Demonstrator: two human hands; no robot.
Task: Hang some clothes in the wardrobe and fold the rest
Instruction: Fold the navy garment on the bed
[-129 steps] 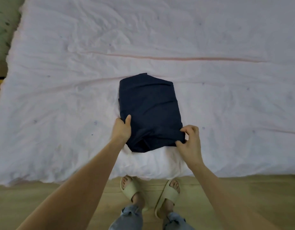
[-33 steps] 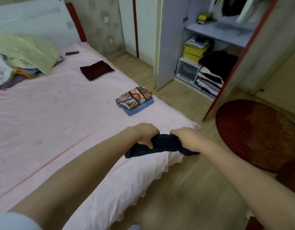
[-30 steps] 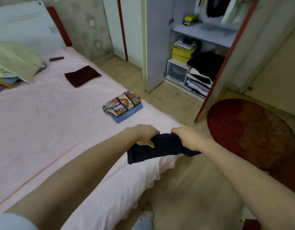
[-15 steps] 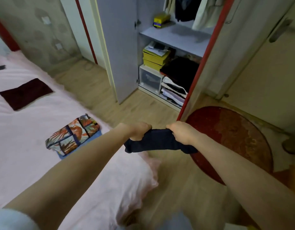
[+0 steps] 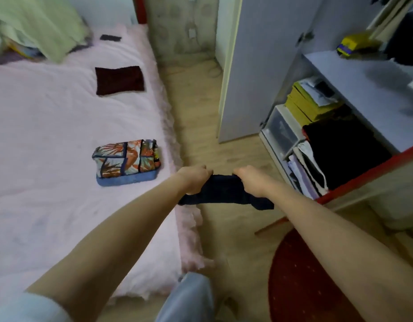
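Observation:
A folded navy garment (image 5: 220,190) hangs in the air over the floor, just past the bed's right edge. My left hand (image 5: 193,177) grips its left end and my right hand (image 5: 251,180) grips its right end, fingers curled over the top. The open wardrobe (image 5: 354,89) is ahead on the right, its lower shelf stacked with dark and white folded clothes (image 5: 335,154). On the pink bed (image 5: 61,135) lie a folded patterned garment on a blue one (image 5: 125,160) and a folded maroon garment (image 5: 119,80).
A heap of unfolded clothes, green on top (image 5: 38,24), lies at the bed's far left. The wardrobe door (image 5: 251,66) stands open over the wooden floor (image 5: 198,108). A red round rug (image 5: 305,282) is at the lower right. Yellow boxes (image 5: 305,103) and a clear drawer (image 5: 279,131) sit in the wardrobe.
I lifted the folded navy garment off the bed with both hands and turned toward the wardrobe. The view has swung back left, showing more of the bed.

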